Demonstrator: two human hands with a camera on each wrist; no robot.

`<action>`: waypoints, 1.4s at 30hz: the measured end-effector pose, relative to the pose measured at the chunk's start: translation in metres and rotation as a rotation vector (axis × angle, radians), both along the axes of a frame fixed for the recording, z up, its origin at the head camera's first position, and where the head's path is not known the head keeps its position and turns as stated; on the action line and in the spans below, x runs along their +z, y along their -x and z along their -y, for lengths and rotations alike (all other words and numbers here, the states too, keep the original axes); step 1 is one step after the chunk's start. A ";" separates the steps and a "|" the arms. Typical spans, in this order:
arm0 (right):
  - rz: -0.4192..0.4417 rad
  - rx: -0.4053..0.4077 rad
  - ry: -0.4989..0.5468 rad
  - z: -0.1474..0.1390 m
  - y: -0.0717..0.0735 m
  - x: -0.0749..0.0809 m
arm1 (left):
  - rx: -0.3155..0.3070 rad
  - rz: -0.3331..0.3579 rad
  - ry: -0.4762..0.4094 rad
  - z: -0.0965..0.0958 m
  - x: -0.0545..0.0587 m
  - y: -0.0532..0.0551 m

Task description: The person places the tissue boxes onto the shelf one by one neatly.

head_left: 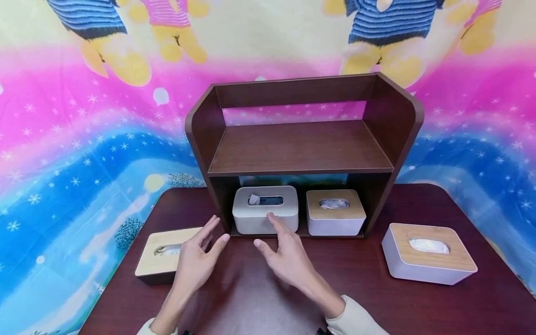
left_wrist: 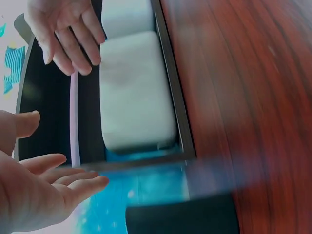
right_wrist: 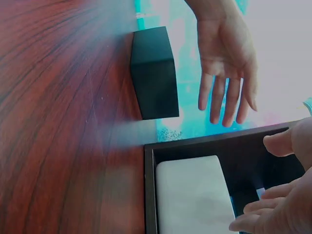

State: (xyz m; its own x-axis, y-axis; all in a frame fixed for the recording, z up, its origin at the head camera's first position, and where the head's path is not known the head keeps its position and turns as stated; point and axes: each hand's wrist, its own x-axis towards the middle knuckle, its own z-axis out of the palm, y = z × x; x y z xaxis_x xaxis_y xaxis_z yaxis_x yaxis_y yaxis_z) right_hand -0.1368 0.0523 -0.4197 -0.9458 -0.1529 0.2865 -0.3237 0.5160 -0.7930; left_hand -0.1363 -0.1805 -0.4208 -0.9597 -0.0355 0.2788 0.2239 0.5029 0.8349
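A white tissue box (head_left: 243,222) with a slotted top stands at the left of the shelf's lower compartment. My left hand (head_left: 197,260) is in front of the shelf's left side, fingers extended and holding nothing; in the head view it overlaps a dark tissue box (head_left: 157,258) with a light wooden lid. My right hand (head_left: 289,256) reaches toward the white box with its fingers straight, fingertips over the box's front in the head view. Both palms face inward in the right wrist view, where the white box (right_wrist: 192,195) sits between shelf walls.
The dark brown two-tier shelf (head_left: 301,144) stands at the table's back. Beside the white box in it is a wood-lidded tissue box (head_left: 335,225). Another wood-lidded box (head_left: 423,267) sits on the table (head_left: 418,307) at right. A printed cloth (head_left: 83,139) hangs behind.
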 end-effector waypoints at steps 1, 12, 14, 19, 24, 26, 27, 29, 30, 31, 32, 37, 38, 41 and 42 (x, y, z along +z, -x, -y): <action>0.007 0.012 -0.003 0.002 0.000 0.000 | 0.003 0.007 0.005 0.005 0.000 -0.002; 0.059 0.154 -0.051 0.033 0.005 -0.011 | 0.022 0.041 0.050 0.065 0.008 -0.014; 0.069 0.169 -0.060 0.038 0.006 -0.014 | 0.051 0.046 0.111 0.075 0.008 -0.015; 0.110 0.206 -0.098 0.052 0.007 -0.020 | 0.095 0.090 0.222 0.099 0.009 -0.017; 0.178 0.248 -0.130 0.069 0.006 -0.028 | 0.108 0.187 0.314 0.124 0.006 -0.019; 0.199 0.263 -0.137 0.076 0.005 -0.030 | 0.106 0.230 0.329 0.135 0.003 -0.020; 0.208 0.268 -0.140 0.080 0.005 -0.031 | 0.101 0.254 0.327 0.140 0.001 -0.020; 0.221 0.274 -0.143 0.087 0.004 -0.033 | 0.096 0.286 0.332 0.152 -0.004 -0.021; 0.226 0.278 -0.140 0.090 0.004 -0.035 | 0.095 0.299 0.332 0.157 -0.006 -0.021; 0.228 0.281 -0.136 0.093 0.004 -0.036 | 0.083 0.300 0.321 0.162 -0.010 -0.022; 0.230 0.280 -0.138 0.095 0.004 -0.036 | 0.074 0.308 0.320 0.167 -0.013 -0.023; 0.249 0.265 -0.131 0.107 0.003 -0.040 | 0.002 0.357 0.267 0.182 -0.022 -0.024; 0.251 0.263 -0.126 0.108 0.003 -0.041 | -0.011 0.379 0.246 0.183 -0.023 -0.024; 0.255 0.260 -0.108 0.113 0.002 -0.044 | -0.050 0.434 0.164 0.185 -0.027 -0.023; 0.255 0.260 -0.101 0.114 0.001 -0.045 | -0.060 0.448 0.140 0.185 -0.029 -0.022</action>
